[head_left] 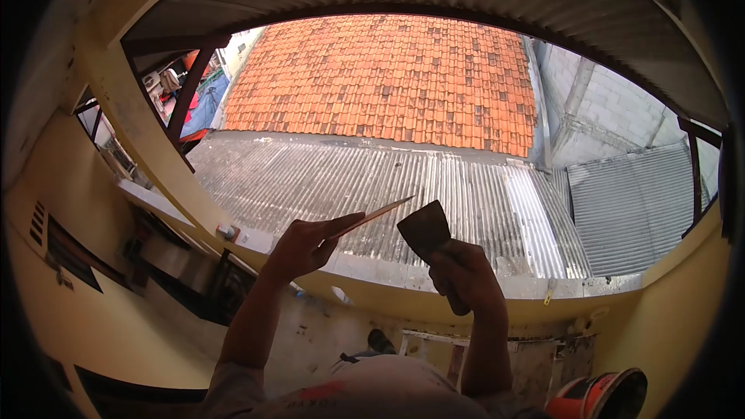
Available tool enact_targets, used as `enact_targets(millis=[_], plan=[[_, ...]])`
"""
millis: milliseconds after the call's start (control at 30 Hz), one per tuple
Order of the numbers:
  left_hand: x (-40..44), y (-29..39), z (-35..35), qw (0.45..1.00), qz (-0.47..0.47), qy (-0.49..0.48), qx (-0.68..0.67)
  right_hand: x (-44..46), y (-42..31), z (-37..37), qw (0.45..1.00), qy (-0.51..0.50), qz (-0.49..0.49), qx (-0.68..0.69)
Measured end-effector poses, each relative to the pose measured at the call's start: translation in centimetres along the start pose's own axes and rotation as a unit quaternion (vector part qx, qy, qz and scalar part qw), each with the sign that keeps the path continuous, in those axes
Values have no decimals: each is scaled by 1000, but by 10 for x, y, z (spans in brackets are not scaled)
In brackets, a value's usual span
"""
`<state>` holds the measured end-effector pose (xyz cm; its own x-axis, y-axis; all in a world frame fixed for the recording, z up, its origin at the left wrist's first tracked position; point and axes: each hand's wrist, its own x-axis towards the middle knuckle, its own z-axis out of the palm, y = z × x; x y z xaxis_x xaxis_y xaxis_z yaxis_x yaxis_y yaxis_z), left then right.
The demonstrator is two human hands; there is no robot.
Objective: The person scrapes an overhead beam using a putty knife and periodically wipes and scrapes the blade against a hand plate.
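Note:
My left hand [305,247] is closed round a thin, flat tool [382,211] with a pointed tip, which slants up and to the right. In my right hand [464,273] is a dark scraper [424,226] with a wide flat blade; its handle comes out below my fingers. The blade is up and leans left, close to the tip of the thin tool, with a small gap between them. Both hands are raised in front of the ledge [372,273], apart from each other.
Beyond the ledge lie a corrugated roof [341,186] and an orange tiled roof [380,85]. A small container [227,231] stands on the ledge at the left. An orange and black bucket [578,397] is at the lower right, near a wooden frame [442,339].

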<state>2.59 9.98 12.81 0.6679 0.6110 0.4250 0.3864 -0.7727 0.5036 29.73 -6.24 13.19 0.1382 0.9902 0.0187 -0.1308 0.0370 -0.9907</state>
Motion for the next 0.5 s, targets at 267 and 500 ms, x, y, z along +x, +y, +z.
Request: enact_targets(millis=[267,500], plan=[[-27,14,38,876,-204,15,-437,7,14,-5,991,72,-110,-1],[-26,47,35,741,-287,118,-595,21,21,10,799,177,-347,-458]])
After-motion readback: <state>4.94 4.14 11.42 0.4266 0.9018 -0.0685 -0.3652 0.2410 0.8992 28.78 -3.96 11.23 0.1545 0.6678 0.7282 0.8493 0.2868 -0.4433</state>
